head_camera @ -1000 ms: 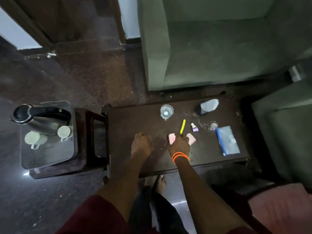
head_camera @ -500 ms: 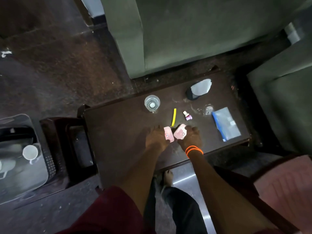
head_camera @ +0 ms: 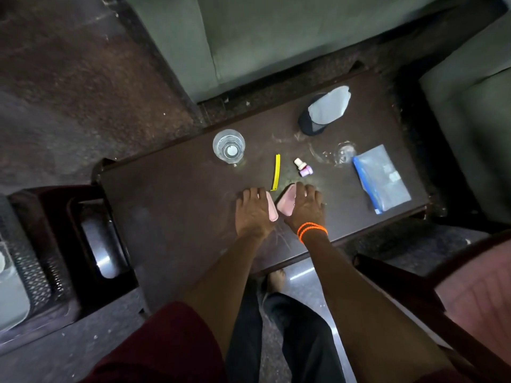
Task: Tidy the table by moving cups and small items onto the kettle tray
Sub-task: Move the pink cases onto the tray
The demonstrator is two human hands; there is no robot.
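Two pink packets lie side by side at the near middle of the bench, one under each hand, and the coming lift turns on that pairing. The left hand covers the left pink packet, whose long axis runs near to far along the hand's right edge; the fingers lie flat on it, and whether they have pinched it I cannot tell. The right hand, with orange bands at the wrist, rests on the right pink packet, which tilts up toward the far right; its fingers are spread over it, grip unclear. Just beyond the fingertips lie a yellow strip and a small vial; a glass stands farther left. The kettle tray is well apart, at the far left edge. No writing on any item is readable.
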